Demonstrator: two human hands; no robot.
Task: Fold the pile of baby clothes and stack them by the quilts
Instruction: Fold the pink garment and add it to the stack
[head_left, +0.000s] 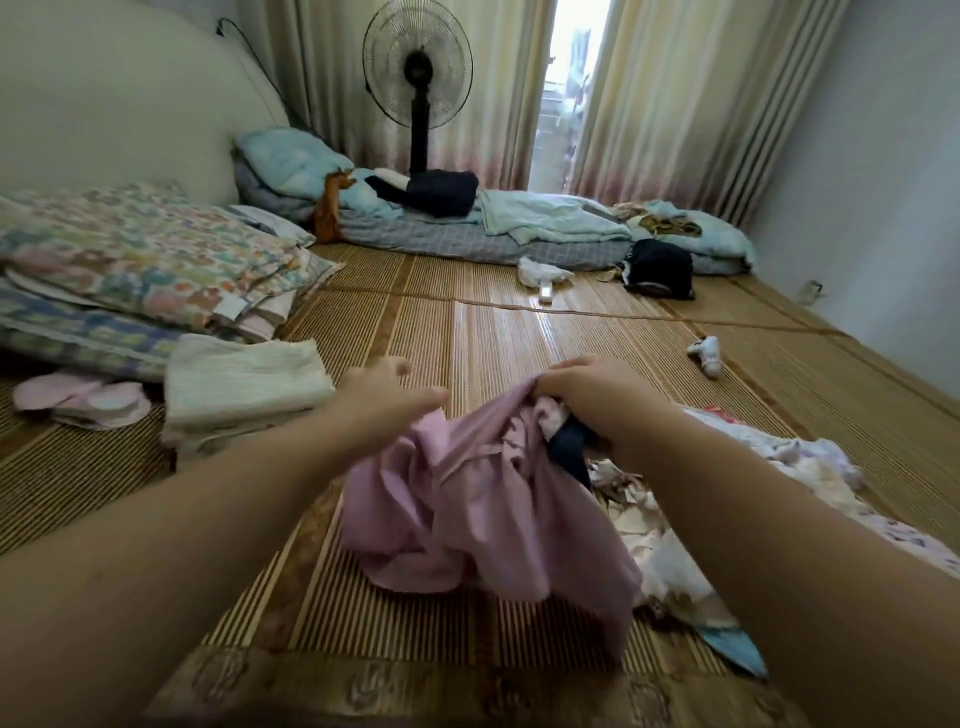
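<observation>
While I knelt on the bamboo mat (493, 322), the pink garment (483, 499) hung crumpled and deeply creased at six o'clock, its lower folds resting on the mat and something dark bunched in its top. The unfolded pile of baby clothes (685, 525) lay touching it at four o'clock. The folded cream stack (244, 384) sat at nine o'clock, just beside the quilts (145, 260) at ten. My right hand (587, 384), knuckles up, had its fingers curled around the garment's gathered top. My left hand (387, 400) reached for the same edge, blurred; I cannot tell whether it pinched.
</observation>
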